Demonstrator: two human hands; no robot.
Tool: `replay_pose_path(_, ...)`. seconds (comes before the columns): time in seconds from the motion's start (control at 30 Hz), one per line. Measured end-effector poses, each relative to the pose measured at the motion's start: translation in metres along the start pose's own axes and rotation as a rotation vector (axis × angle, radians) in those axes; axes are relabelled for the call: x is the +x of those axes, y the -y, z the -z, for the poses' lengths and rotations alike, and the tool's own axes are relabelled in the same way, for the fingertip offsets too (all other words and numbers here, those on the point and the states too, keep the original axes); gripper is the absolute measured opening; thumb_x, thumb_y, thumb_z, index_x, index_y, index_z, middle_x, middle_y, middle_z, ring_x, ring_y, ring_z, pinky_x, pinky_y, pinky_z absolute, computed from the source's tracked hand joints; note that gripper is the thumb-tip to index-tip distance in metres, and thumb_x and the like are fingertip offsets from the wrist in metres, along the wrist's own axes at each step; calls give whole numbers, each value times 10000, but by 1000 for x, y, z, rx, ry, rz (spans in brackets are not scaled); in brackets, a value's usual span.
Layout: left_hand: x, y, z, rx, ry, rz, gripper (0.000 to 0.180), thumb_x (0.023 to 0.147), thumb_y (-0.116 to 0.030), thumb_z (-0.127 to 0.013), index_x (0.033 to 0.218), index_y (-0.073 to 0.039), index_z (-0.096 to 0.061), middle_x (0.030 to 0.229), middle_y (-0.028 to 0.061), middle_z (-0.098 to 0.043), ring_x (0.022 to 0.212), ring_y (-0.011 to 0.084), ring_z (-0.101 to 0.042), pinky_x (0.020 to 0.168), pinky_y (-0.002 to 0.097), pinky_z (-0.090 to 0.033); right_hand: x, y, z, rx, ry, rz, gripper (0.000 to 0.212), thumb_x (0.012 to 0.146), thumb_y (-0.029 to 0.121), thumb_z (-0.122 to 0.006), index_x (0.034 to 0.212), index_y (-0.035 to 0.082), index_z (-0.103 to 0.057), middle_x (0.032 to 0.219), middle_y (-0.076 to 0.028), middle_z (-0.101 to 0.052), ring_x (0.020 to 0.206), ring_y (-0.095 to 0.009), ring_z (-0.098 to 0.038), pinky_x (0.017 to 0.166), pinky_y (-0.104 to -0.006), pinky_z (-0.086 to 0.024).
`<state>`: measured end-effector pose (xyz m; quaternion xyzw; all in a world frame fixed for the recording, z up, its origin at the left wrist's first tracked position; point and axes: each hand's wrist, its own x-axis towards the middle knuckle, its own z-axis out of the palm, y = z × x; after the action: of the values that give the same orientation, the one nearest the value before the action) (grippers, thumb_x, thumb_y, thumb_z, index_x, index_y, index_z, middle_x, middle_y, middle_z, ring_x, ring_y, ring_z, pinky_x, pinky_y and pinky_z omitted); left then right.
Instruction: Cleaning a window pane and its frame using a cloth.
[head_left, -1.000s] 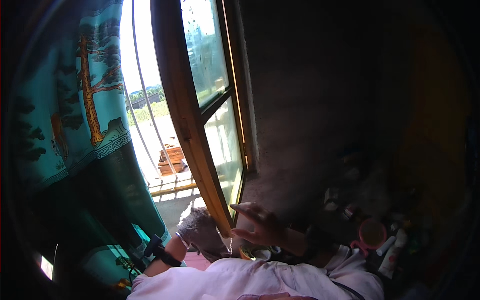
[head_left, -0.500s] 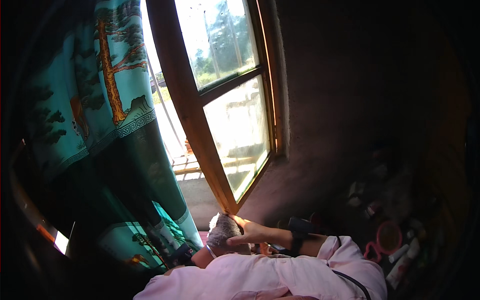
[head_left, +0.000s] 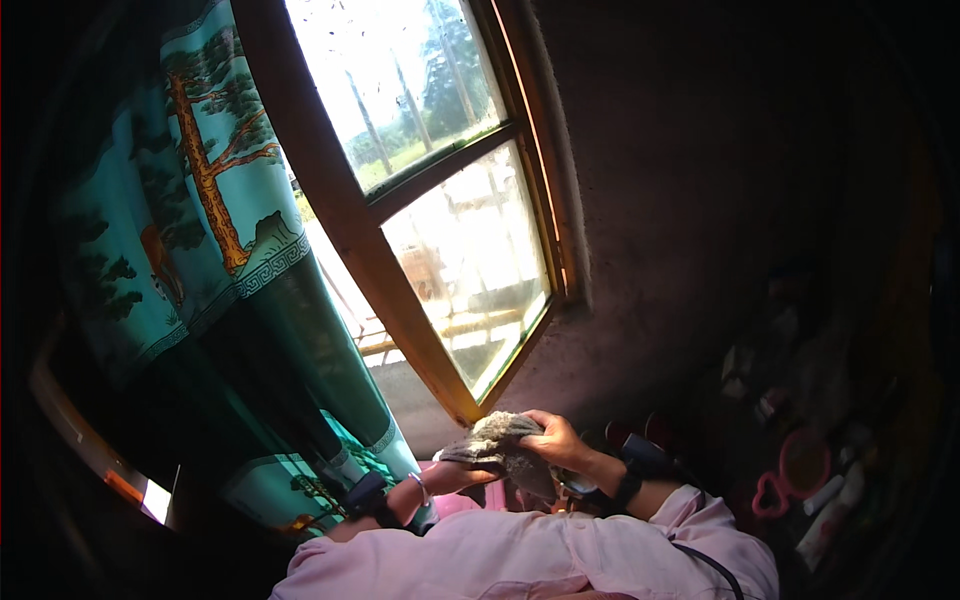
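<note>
Between my two hands is a bunched grey cloth (head_left: 515,455), its fluffy top lit pale by the sun. My left hand (head_left: 460,478) is under the cloth's left side, its fingers partly hidden by the folds. Gripping the cloth's right side is my right hand (head_left: 562,440), thumb and fingers closed on it. Part of the cloth hangs down between the hands. Just above it is the bottom corner of an open wooden window sash (head_left: 463,405) with two glass panes. Whether the cloth touches the wood I cannot tell.
On the left hangs a green curtain (head_left: 230,200) with a tree pattern. A dark wall (head_left: 680,230) runs along the right. A pink hand mirror (head_left: 803,465) and several small items lie in shadow at the lower right. Something pink (head_left: 455,505) shows below my hands.
My right hand has moved right with the cloth, away from the sash's corner. My left hand has come further into view at the cloth's left side. The whole view has shifted slightly.
</note>
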<state>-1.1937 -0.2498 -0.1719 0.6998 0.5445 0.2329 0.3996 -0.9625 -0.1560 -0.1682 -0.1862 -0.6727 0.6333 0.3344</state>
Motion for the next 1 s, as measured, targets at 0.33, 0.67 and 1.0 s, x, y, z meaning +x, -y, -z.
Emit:
replay_pose_path(0.33, -27, -183, 150, 347, -1359, -662, 761, 750, -179, -776, 1375, -90, -350, 1165, 89, -500, 1063, 182, -520, 870, 340, -470, 7, 48, 33, 393, -428, 365, 287, 853, -8, -618, 1125, 49, -550, 1029, -35, -632, 927, -113, -601, 830, -268, -493)
replay_pose_path(0.67, 49, -210, 180, -93, -1185, -708, 596, 747, -173, -765, 1213, -15, -429, 1084, 83, -531, 963, 166, -534, 839, 319, -459, 75, 248, 19, -151, -447, 932, 451, 864, 101, -651, 1255, 24, -441, 1192, -81, -525, 1136, -143, -508, 975, -295, -423)
replay_pose_path(1.0, 47, -213, 167, -60, -1246, -702, 531, 779, -151, -720, 1195, -26, -414, 1058, 99, -516, 940, 170, -534, 803, 321, -462, 248, 362, -13, -606, -461, 1793, 286, 837, 173, -656, 1094, 51, -625, 1033, -106, -627, 1024, -208, -595, 823, -304, -493)
